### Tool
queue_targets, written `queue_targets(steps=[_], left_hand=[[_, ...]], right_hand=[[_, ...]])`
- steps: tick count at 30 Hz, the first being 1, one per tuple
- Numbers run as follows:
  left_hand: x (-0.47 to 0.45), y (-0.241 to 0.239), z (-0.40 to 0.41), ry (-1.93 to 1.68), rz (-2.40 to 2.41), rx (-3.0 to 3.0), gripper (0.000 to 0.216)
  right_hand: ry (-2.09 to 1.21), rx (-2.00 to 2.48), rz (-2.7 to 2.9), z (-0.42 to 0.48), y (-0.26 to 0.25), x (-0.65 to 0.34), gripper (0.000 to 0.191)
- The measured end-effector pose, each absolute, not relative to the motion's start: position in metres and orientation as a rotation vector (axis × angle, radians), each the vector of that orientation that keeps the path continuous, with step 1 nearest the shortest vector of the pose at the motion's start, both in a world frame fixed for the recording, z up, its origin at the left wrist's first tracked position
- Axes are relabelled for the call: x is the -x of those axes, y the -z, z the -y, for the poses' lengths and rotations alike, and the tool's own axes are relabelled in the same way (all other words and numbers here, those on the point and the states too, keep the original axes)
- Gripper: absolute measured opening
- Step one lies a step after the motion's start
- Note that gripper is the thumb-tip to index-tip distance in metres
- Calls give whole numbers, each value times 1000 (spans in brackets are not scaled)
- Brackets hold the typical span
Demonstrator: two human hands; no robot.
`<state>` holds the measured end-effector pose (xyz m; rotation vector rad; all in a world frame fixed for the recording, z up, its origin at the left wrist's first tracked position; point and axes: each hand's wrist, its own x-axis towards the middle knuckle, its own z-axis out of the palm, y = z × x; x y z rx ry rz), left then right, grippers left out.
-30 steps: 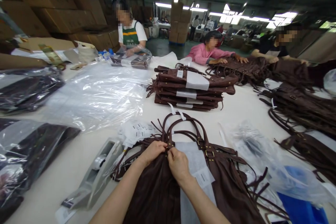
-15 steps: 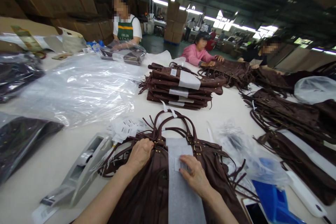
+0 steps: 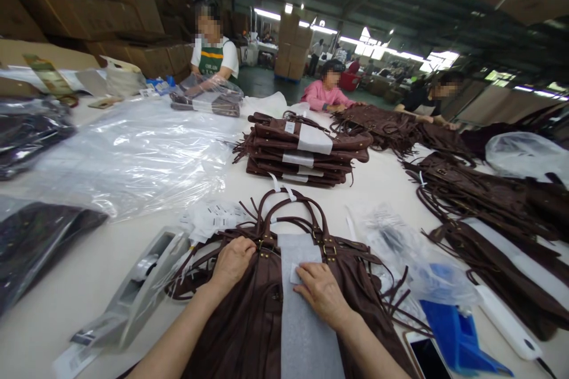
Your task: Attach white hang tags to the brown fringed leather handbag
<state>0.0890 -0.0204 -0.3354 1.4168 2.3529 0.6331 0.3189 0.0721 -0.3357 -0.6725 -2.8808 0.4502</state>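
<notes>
A dark brown handbag (image 3: pixel 249 320) lies flat before me, its handles (image 3: pixel 317 210) pointing away. A long strip of pale tissue paper (image 3: pixel 306 343) runs down its middle. My left hand (image 3: pixel 233 260) is closed at the bag's top edge, fingertips pinching beside the base of a handle. Over the paper strip, my right hand (image 3: pixel 322 293) has its thumb and fingers on a small whitish label (image 3: pixel 294 274), partly hidden by the fingertips. White wraps (image 3: pixel 274 182) circle the handles.
Beyond the bag stands a stack of folded brown bags (image 3: pixel 306 151). Clear plastic sheets (image 3: pixel 133 154) spread at left, near a grey tape dispenser (image 3: pixel 133 284). At right are a blue tool (image 3: pixel 457 331), a phone (image 3: pixel 424 355) and more brown bags (image 3: pixel 502 272). Co-workers (image 3: pixel 213 56) stand across the table.
The small label has come up slightly to the left with my right hand and shows more plainly. My left hand stays at the handle base. The camera view has shifted slightly.
</notes>
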Motion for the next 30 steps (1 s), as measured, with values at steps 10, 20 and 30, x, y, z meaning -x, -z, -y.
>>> queue_targets(steps=[10, 20, 30], left_hand=[[-89, 331, 19, -1081, -2167, -1154, 11], [-103, 344, 11, -1180, -1976, -1123, 11], [-104, 343, 11, -1160, -1994, -1124, 13]], right_hand=[[-1289, 1051, 2298, -81, 349, -304, 29], [-952, 972, 2468, -66, 364, -298, 15], [-264, 756, 2592, -59, 368, -289, 14]])
